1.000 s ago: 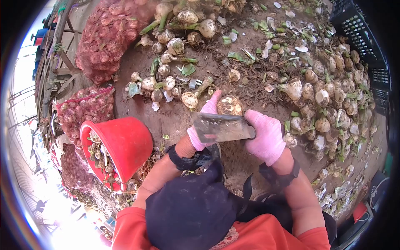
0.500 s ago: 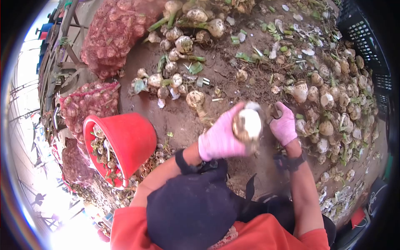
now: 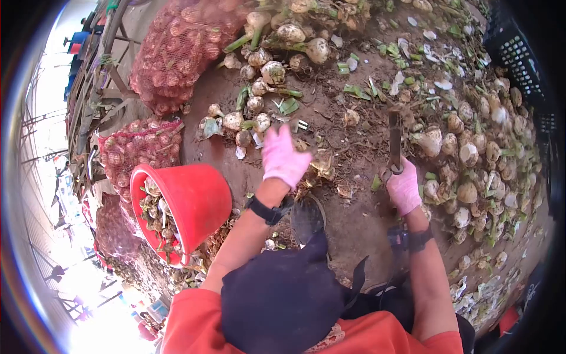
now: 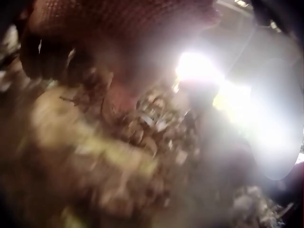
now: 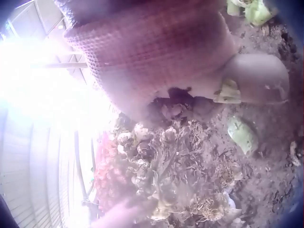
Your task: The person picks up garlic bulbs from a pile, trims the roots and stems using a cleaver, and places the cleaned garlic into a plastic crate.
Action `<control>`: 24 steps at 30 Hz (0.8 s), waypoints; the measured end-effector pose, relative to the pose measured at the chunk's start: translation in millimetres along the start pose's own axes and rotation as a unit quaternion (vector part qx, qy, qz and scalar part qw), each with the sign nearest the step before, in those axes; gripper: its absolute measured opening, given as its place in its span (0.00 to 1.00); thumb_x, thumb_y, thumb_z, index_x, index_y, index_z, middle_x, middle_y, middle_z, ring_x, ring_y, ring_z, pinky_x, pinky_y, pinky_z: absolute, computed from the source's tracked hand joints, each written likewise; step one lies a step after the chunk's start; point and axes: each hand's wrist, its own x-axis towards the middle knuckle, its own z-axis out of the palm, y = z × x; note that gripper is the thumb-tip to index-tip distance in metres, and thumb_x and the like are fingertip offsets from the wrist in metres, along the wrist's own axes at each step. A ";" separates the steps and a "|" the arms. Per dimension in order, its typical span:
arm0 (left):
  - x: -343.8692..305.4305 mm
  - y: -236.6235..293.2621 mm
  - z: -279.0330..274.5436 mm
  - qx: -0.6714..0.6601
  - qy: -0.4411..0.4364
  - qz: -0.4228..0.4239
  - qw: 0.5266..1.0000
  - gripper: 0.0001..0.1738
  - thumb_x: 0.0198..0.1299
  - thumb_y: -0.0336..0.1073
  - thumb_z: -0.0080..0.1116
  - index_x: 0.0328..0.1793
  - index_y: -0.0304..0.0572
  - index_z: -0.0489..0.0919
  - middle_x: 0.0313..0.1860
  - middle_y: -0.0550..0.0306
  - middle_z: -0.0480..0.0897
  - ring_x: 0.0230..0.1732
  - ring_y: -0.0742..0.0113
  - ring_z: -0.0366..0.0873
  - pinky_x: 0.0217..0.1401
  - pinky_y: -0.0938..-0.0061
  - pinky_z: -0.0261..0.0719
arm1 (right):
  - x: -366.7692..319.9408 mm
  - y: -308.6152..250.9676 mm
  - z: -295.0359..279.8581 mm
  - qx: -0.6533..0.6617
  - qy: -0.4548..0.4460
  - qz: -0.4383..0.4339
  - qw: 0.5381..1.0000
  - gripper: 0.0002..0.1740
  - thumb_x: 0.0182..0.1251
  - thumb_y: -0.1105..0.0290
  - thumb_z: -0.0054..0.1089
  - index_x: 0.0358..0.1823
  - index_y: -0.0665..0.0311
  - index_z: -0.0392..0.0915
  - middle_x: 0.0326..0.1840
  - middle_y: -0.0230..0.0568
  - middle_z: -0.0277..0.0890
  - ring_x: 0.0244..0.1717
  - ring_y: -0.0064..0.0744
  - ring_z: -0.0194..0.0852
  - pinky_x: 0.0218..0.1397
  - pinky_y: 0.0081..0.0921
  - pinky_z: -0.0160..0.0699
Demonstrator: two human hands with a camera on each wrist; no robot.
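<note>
Left hand [image 3: 285,158] was open, fingers spread apart, over dirt ground [image 3: 354,227], right by small garlic bulbs [image 3: 262,122]. Right hand [image 3: 404,187] had knife [image 3: 395,138] clamped by handle, blade pointing away from body. Big garlic pile [image 3: 467,154] lay along ground's right edge, near black crate [image 3: 519,68]. Red bucket [image 3: 203,197] sat tilted, left side, kinda stuffed.

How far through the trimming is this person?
Partly through, it seems. The heap of bulbs on the right includes some with pale cut faces, which look done. The right hand grips a knife; the left hand is open, with no bulb in it. The stemmed bulbs farther off look untrimmed, so work remains.
</note>
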 end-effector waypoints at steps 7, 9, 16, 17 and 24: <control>-16.3 -52.6 80.2 -0.279 -0.036 -0.077 0.956 0.48 0.37 0.37 0.77 0.64 0.33 0.61 0.59 0.40 0.69 0.56 0.52 0.75 0.59 0.65 0.76 | 1.2 -7.6 4.8 -0.006 -0.024 0.028 0.999 0.13 0.55 0.79 0.56 0.44 0.72 0.74 0.22 0.30 0.66 0.25 0.20 0.61 0.28 0.23 0.64; -15.8 -44.0 72.9 -0.363 -0.061 -0.017 0.930 0.49 0.37 0.25 0.76 0.64 0.29 0.56 0.54 0.45 0.75 0.54 0.60 0.77 0.56 0.69 0.79 | -0.7 -16.1 5.0 -0.020 -0.055 0.007 0.998 0.11 0.54 0.79 0.56 0.41 0.73 0.73 0.23 0.32 0.67 0.24 0.24 0.61 0.28 0.24 0.65; -12.3 -7.6 21.4 -0.747 -0.153 -0.144 0.630 0.46 0.51 0.22 0.65 0.71 0.39 0.49 0.50 0.45 0.77 0.49 0.57 0.80 0.54 0.64 0.82 | -25.1 -67.2 13.7 -0.063 -0.056 -0.055 0.995 0.08 0.53 0.74 0.59 0.35 0.64 0.73 0.24 0.48 0.74 0.32 0.42 0.79 0.36 0.32 0.75; -12.4 -6.5 22.7 -0.774 -0.158 -0.155 0.594 0.33 0.55 0.21 0.59 0.66 0.42 0.58 0.49 0.47 0.78 0.48 0.56 0.80 0.52 0.60 0.83 | -27.3 -71.4 17.2 -0.071 -0.048 -0.067 0.994 0.10 0.49 0.75 0.61 0.35 0.64 0.72 0.27 0.49 0.76 0.34 0.48 0.79 0.36 0.35 0.75; -26.3 -9.5 65.7 -0.713 -0.172 0.069 0.677 0.22 0.62 0.25 0.49 0.63 0.42 0.64 0.52 0.49 0.78 0.51 0.55 0.79 0.53 0.59 0.82 | -32.8 -90.1 20.9 -0.146 -0.040 -0.112 0.982 0.17 0.42 0.77 0.63 0.38 0.62 0.73 0.34 0.50 0.77 0.39 0.55 0.77 0.40 0.38 0.77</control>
